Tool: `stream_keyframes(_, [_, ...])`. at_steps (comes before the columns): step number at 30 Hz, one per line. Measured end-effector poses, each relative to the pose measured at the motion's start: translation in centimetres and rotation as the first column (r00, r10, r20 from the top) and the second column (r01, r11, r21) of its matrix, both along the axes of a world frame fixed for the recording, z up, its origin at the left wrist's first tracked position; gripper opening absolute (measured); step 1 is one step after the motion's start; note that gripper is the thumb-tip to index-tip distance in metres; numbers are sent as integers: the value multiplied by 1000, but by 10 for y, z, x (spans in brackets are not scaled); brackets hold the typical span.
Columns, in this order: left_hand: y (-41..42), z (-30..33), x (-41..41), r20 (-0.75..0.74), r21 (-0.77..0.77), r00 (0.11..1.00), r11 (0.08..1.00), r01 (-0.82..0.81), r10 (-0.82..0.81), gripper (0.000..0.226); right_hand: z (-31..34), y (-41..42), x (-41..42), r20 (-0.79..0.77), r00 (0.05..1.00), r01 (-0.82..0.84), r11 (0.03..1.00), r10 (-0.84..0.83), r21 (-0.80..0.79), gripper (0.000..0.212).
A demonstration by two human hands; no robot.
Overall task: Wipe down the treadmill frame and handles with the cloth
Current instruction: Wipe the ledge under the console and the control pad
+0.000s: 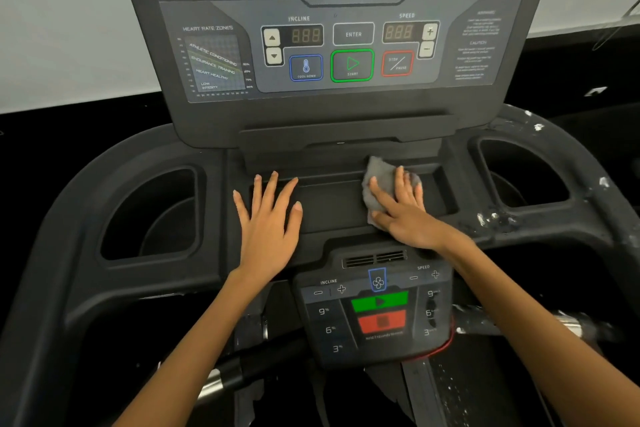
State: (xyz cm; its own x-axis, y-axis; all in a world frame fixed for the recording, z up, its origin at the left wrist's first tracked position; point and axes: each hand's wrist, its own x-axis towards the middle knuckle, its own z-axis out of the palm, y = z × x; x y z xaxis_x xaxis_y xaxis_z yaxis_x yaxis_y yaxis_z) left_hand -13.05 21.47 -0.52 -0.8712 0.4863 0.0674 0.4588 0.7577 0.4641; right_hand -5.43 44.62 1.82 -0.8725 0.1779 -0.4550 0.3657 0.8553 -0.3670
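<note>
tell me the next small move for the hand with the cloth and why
Probably slide the right hand and the grey cloth leftward along the shallow tray, toward the left hand. The cloth lies pressed flat at the tray's right end, and the stretch between the hands lies bare. The left hand rests flat on the tray's left part, so it may need to lift clear.

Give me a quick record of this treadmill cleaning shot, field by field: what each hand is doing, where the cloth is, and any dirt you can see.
left hand: flat, fingers spread, resting on the tray
right hand: fingers straight, pressing the cloth
cloth: grey, on the tray's right part
console: upright behind the tray
dirt: white specks on the frame at right
</note>
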Motion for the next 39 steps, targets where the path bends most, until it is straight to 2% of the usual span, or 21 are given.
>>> stream_keyframes(3, [22,12,13,147,114,988,993,32,-49,50,3,23,18,-90,989,-131,975,117,-178,50])
stream_keyframes(6, [44,23,29,271,169,948,978,124,-167,47,6,42,35,-188,969,-207,939,159,-273,48])
stream_keyframes(8, [56,30,40,312,143,922,970,195,-231,47,4,51,47,-245,954,-238,931,171,-277,48])
stream_keyframes(11, [71,37,53,323,54,905,960,275,-277,47,-1,59,66,-340,924,-243,954,172,-177,46])
stream_keyframes(14, [83,39,65,263,-90,925,947,307,-275,51,-8,68,88,-415,894,-199,980,171,-23,50])
stream_keyframes(16, [92,38,74,173,-162,950,944,288,-260,62,-12,75,102,-452,871,-172,981,192,87,51])
stream_keyframes(18, [99,36,84,55,-167,968,954,250,-244,62,-15,81,112,-485,855,-119,980,182,159,51])
stream_keyframes(20, [107,31,93,-45,-139,972,965,222,-230,53,-19,85,118,-513,847,-46,981,138,189,51])
stream_keyframes(22, [114,27,102,-95,-143,969,966,214,-229,48,-23,86,122,-541,838,39,979,78,202,51])
stream_keyframes(26, [122,25,110,-170,-171,964,970,175,-204,41,-33,80,117,-617,776,267,955,-131,132,51])
stream_keyframes(29, [124,20,116,-224,-158,957,976,150,-183,41,-38,67,109,-658,713,356,934,-242,42,52])
stream_keyframes(32, [126,18,117,-248,-143,955,981,128,-160,41,-40,61,110,-679,683,333,942,-270,-40,49])
stream_keyframes(39, [127,16,118,-268,-123,955,987,100,-130,40,-39,49,121,-719,661,127,977,-214,-174,40])
